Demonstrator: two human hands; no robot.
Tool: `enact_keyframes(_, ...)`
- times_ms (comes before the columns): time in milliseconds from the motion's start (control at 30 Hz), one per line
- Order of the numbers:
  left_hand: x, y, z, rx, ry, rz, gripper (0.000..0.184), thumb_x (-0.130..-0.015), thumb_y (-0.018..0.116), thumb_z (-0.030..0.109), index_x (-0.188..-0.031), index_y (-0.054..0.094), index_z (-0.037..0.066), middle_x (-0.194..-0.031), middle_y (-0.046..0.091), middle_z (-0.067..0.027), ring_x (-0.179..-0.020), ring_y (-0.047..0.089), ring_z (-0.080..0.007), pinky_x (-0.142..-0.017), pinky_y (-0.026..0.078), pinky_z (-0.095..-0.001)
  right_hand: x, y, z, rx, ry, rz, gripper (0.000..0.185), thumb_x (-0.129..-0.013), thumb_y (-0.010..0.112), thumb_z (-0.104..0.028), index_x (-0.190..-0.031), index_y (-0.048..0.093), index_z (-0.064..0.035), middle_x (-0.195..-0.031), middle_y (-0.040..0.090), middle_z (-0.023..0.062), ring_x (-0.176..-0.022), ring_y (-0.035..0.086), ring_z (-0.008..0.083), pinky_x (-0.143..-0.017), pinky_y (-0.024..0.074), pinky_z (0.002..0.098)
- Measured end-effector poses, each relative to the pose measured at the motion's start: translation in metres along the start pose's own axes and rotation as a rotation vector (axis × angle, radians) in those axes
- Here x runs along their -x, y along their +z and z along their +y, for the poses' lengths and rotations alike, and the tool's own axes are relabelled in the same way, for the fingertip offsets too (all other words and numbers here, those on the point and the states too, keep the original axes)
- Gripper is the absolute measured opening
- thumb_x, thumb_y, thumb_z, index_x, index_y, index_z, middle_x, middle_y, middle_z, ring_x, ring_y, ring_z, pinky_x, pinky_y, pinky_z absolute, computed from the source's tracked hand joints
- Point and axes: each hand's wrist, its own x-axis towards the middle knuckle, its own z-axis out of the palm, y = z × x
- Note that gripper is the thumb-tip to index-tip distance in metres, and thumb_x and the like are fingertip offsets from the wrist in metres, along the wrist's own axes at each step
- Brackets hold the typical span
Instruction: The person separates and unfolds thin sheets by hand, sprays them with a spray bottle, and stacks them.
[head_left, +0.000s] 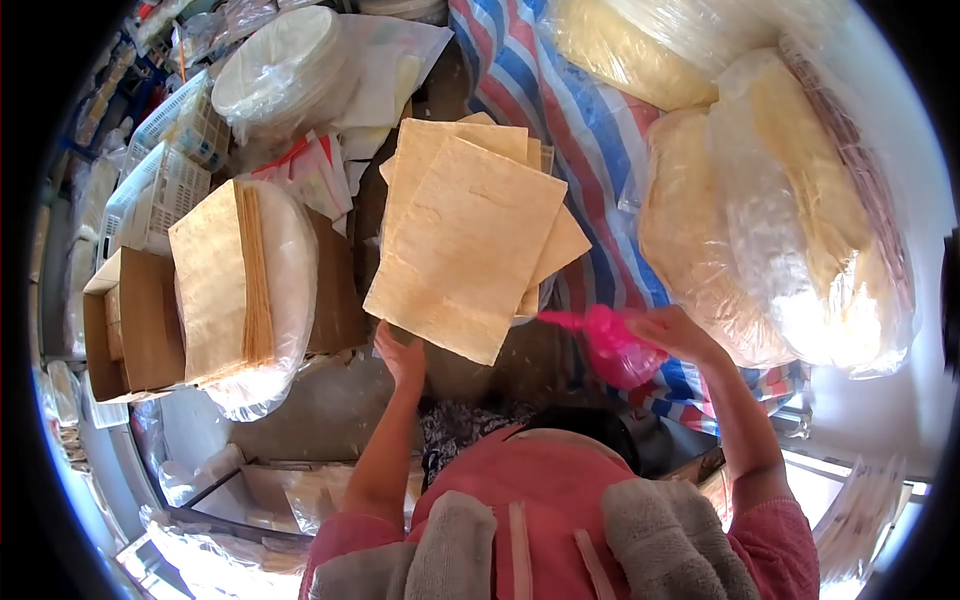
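Note:
A pink spray bottle (622,350) is in my right hand (672,332), its nozzle pointing left toward a stack of tan square sheets (470,240). The fingers of that hand are wrapped round the bottle's top. My left hand (400,358) is just below the lower left corner of the top sheet, its fingers partly hidden under the edge; whether they touch or grip the sheet I cannot tell. The sheets lie turned at different angles, one over another.
Left of the stack, more tan sheets (220,285) rest on a plastic-wrapped round pile beside an open cardboard box (130,320). White baskets (155,195) stand behind. Large plastic-wrapped bundles (770,210) lie at right on striped cloth (590,200).

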Motion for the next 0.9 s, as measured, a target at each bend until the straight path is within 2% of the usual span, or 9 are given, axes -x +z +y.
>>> enact_keyframes(100, -0.006, -0.001, 0.019, 0.693, -0.732, -0.226, 0.038, -0.070, 0.062, 0.001, -0.107, 0.050, 0.003, -0.100, 0.053, -0.0084, -0.095, 0.052, -0.0221, -0.080, 0.043, -0.0411, -0.033, 0.007, 0.013, -0.094, -0.048, 0.371, 0.038, -0.090, 0.048, -0.040, -0.073, 0.060, -0.0079, -0.055, 0.048, -0.0034, -0.049, 0.044, 0.0049, -0.044, 0.0340, 0.0212)
enact_keyframes(133, -0.008, -0.001, 0.024, 0.928, -0.971, -0.298, 0.032, -0.072, 0.063, 0.002, -0.103, 0.052, 0.003, -0.093, 0.057, -0.0068, -0.089, 0.055, -0.0197, -0.075, 0.047, -0.0384, -0.036, 0.006, 0.010, -0.210, -0.024, 0.334, 0.037, -0.089, 0.049, -0.040, -0.075, 0.061, -0.0080, -0.055, 0.048, -0.0029, -0.049, 0.045, 0.0051, -0.044, 0.0342, 0.0209)
enact_keyframes(167, -0.005, 0.008, 0.017, 1.081, -1.010, -0.262, 0.020, -0.076, 0.061, 0.003, -0.095, 0.056, 0.004, -0.089, 0.059, -0.0052, -0.081, 0.058, -0.0198, -0.071, 0.048, -0.0353, -0.036, 0.004, 0.004, -0.325, 0.003, 0.295, 0.036, -0.089, 0.049, -0.039, -0.077, 0.062, -0.0081, -0.055, 0.049, -0.0023, -0.048, 0.045, 0.0052, -0.044, 0.0343, 0.0206)
enact_keyframes(267, -0.003, 0.028, 0.026, 1.126, -0.953, -0.158, 0.020, -0.079, 0.058, 0.004, -0.099, 0.057, 0.003, -0.093, 0.060, -0.0054, -0.077, 0.059, -0.0184, -0.068, 0.048, -0.0326, -0.041, 0.009, -0.024, -0.280, -0.011, 0.094, 0.035, -0.088, 0.051, -0.039, -0.078, 0.064, -0.0072, -0.055, 0.051, -0.0012, -0.047, 0.046, 0.0051, -0.042, 0.0347, 0.0201)
enact_keyframes(400, -0.010, 0.027, 0.053, 0.681, -0.619, -0.056, 0.023, -0.080, 0.059, 0.003, -0.102, 0.057, 0.000, -0.093, 0.061, -0.0052, -0.079, 0.058, -0.0147, -0.069, 0.047, -0.0276, -0.055, 0.005, -0.060, -0.073, -0.047, 0.051, 0.035, -0.088, 0.052, -0.038, -0.074, 0.061, -0.0066, -0.053, 0.050, -0.0010, -0.044, 0.044, 0.0044, -0.040, 0.0345, 0.0198)
enact_keyframes(500, -0.016, -0.002, 0.081, 0.713, -0.496, -0.029, 0.024, -0.079, 0.060, 0.000, -0.103, 0.057, -0.002, -0.092, 0.062, -0.0044, -0.081, 0.057, -0.0123, -0.071, 0.046, -0.0252, -0.071, -0.003, -0.055, -0.567, -0.095, 0.156, 0.035, -0.088, 0.051, -0.039, -0.078, 0.058, -0.0057, -0.051, 0.049, 0.0001, -0.038, 0.043, 0.0073, -0.036, 0.0352, 0.0216)
enact_keyframes(533, -0.021, -0.015, 0.091, 0.779, -0.463, -0.012, 0.023, -0.079, 0.059, 0.000, -0.102, 0.057, -0.002, -0.091, 0.062, -0.0038, -0.082, 0.057, -0.0119, -0.072, 0.046, -0.0249, -0.074, -0.004, -0.057, -0.767, -0.119, 0.201, 0.036, -0.088, 0.050, -0.039, -0.079, 0.058, -0.0053, -0.051, 0.049, 0.0004, -0.037, 0.043, 0.0080, -0.035, 0.0353, 0.0221)
enact_keyframes(700, -0.056, -0.103, 0.100, 0.927, -0.233, 0.051, 0.022, -0.080, 0.059, -0.001, -0.102, 0.057, -0.001, -0.091, 0.061, -0.0012, -0.084, 0.055, -0.0095, -0.073, 0.045, -0.0241, -0.057, 0.024, -0.074, -0.738, -0.083, 0.350, 0.039, -0.089, 0.046, -0.042, -0.077, 0.056, -0.0065, -0.050, 0.049, 0.0015, -0.034, 0.043, 0.0101, -0.031, 0.0329, 0.0214)
enact_keyframes(900, -0.130, -0.276, 0.072, 1.050, -0.248, 0.334, 0.024, -0.082, 0.060, 0.005, -0.105, 0.055, 0.000, -0.093, 0.061, -0.0079, -0.078, 0.058, -0.0147, -0.069, 0.050, -0.0284, -0.034, 0.038, -0.075, -0.831, -0.220, 0.354, 0.046, -0.089, 0.042, -0.047, -0.071, 0.054, -0.0071, -0.046, 0.046, 0.0015, -0.032, 0.041, 0.0117, -0.029, 0.0320, 0.0216)
